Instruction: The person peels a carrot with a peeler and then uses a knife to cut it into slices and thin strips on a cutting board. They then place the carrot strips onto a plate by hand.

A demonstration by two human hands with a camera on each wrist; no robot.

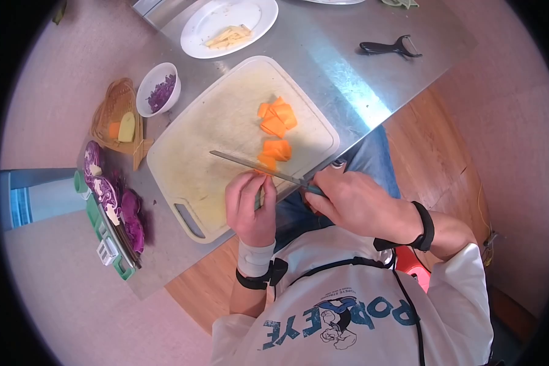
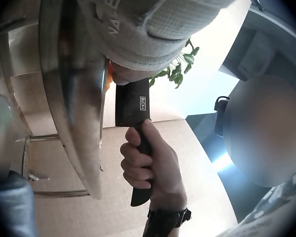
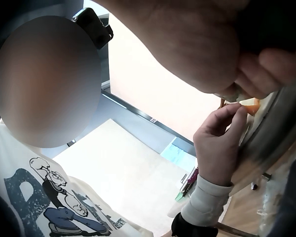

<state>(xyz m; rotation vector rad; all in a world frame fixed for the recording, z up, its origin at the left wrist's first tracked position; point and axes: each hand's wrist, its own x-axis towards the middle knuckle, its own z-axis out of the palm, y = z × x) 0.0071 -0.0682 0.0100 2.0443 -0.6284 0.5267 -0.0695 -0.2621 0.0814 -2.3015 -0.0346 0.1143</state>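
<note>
My right hand (image 1: 363, 201) grips the dark handle of a broad black kitchen knife (image 2: 131, 104), at the near edge of a white cutting board (image 1: 192, 134). From the head view the blade shows almost edge-on, slanting across the board. Just beside it, my left hand (image 1: 250, 210) holds a piece of carrot down with bent fingers and thumb; orange carrot (image 3: 251, 107) shows at its fingertips in the right wrist view. Beyond the blade lie flat carrot slices (image 1: 277, 149), with a second overlapping pile of carrot slices (image 1: 278, 117) farther off. The fingers hide most of the held piece.
A white bowl of shredded purple cabbage (image 1: 161, 94), a wicker basket (image 1: 113, 97) and cut red cabbage (image 1: 131, 219) stand left. Behind the board is a plate (image 1: 195, 33) with pale strips. A black peeler (image 1: 381, 47) lies at the far right, near the table edge.
</note>
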